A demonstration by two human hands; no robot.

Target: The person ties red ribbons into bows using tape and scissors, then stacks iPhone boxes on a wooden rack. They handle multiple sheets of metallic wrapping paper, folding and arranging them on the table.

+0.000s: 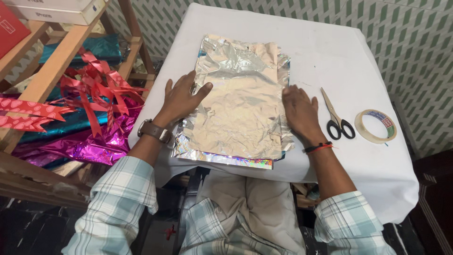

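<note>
A crinkled sheet of silver wrapping foil [240,99] lies on a white-covered table [330,52], folded over something flat beneath it, with a holographic strip showing along its near edge. My left hand [181,97] rests flat on the foil's left edge, fingers spread; a brown watch sits on that wrist. My right hand [299,111] presses palm-down on the foil's right edge, a red and black thread band on its wrist. Neither hand grips anything.
Scissors with black handles [337,118] lie just right of my right hand, and a roll of clear tape [376,125] lies beyond them. To the left, a wooden rack [56,61] holds red ribbons, teal and magenta foil rolls, and boxes on top.
</note>
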